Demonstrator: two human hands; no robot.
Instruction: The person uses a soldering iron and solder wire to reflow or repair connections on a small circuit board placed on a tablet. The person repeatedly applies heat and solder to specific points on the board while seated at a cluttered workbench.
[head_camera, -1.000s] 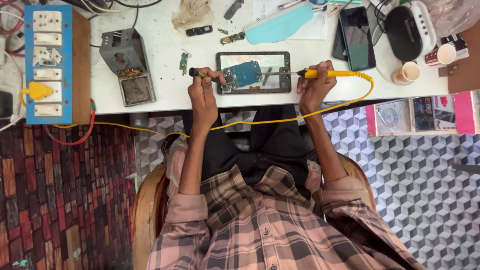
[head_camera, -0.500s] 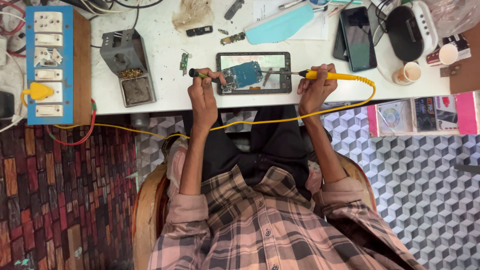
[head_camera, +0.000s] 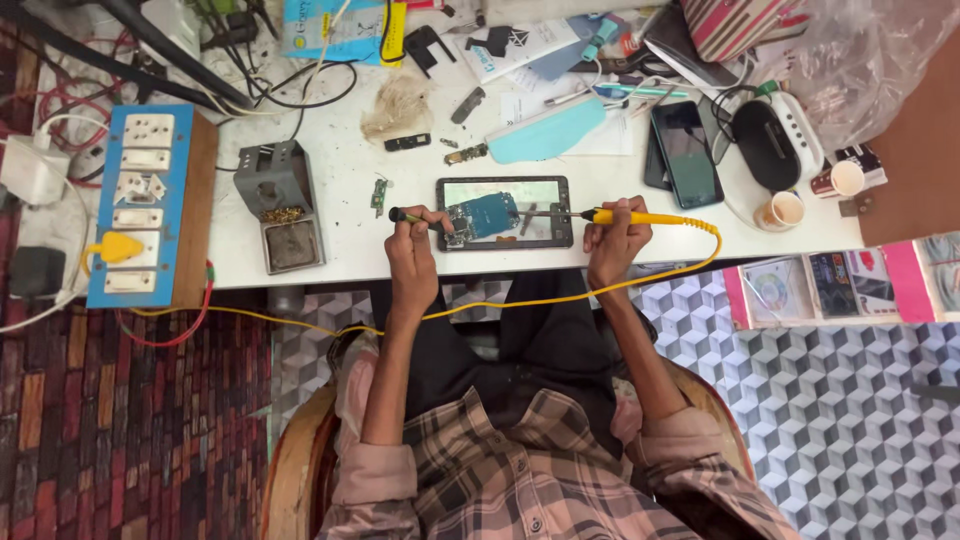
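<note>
Stand tray: grey, left of the work, holds a dark pad; brass wool sits above it.
Cups: two small ones, far right; contents unclear.
Table edge: bare white strip near the person, between tray and tablet.
Tablet: opened, blue circuit board exposed, lying at the near edge.
Left hand: fingers clamped on a green-tipped tool, touching the board.
Right hand: closed around the yellow soldering iron, tip over the tablet.
</note>
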